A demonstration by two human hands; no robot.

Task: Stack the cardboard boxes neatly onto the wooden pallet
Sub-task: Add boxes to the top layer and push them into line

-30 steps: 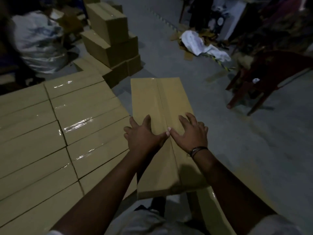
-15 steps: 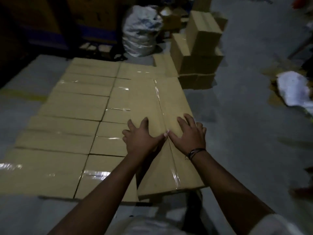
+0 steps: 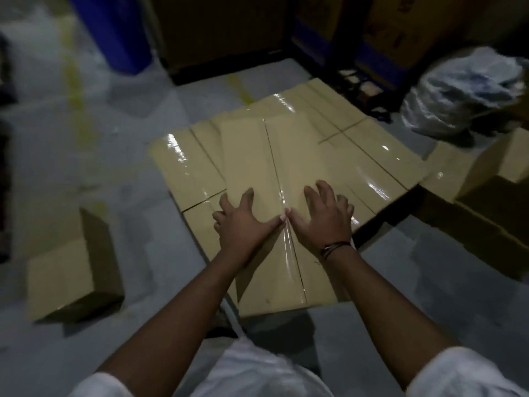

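A long taped cardboard box lies lengthwise in front of me, its far end over a flat layer of taped cardboard boxes. My left hand and my right hand rest flat on its top with fingers spread. The thumbs meet at the tape seam. The near end of the box sticks out toward my body. The layer of boxes hides the pallet.
A loose cardboard box sits on the grey floor at the left. More boxes stand at the right, with a white plastic bag behind them. Dark shelving and a blue column close off the back. A yellow floor line runs at the left.
The view has swung left, and the box with both hands on it has turned along with me. It now points across the layer of boxes. The hands keep the same pose.
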